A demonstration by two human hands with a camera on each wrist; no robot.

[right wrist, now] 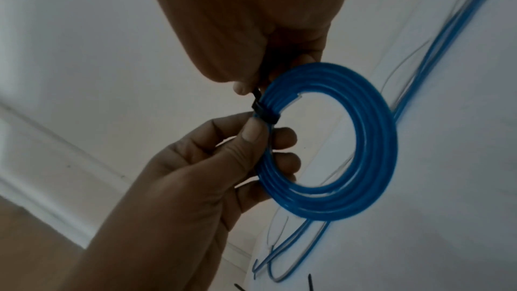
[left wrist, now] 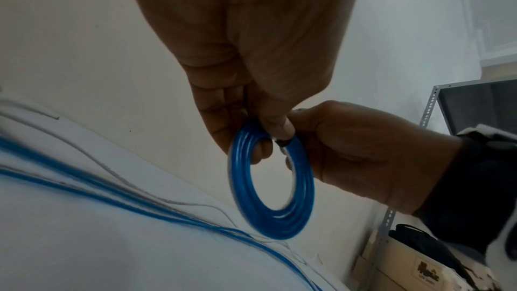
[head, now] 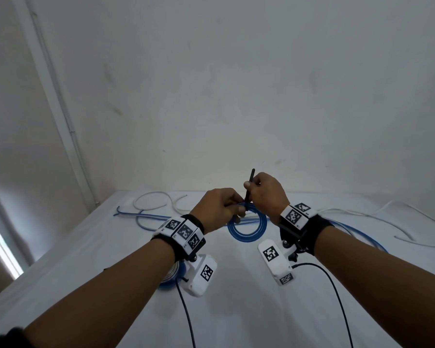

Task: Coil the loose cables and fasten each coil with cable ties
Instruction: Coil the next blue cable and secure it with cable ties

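Observation:
A blue cable coil point(head: 246, 228) point(left wrist: 275, 187) point(right wrist: 341, 147) hangs above the white table. My left hand point(head: 221, 208) point(right wrist: 212, 163) pinches the coil's edge between thumb and fingers. A black cable tie point(head: 249, 189) point(right wrist: 264, 113) is wrapped around the coil just above that pinch. My right hand point(head: 264, 194) point(left wrist: 358, 158) grips the tie's tail, which sticks up past its fingers. Another blue coil point(head: 172, 275) lies on the table under my left wrist, mostly hidden.
Loose blue cables point(head: 161, 217) point(left wrist: 84, 191) and white cables point(head: 156, 199) sprawl across the far table, more running off to the right point(head: 362, 234). Spare black ties point(right wrist: 310, 280) lie on the table. A metal shelf point(left wrist: 430, 105) stands at the right. A wall rises behind.

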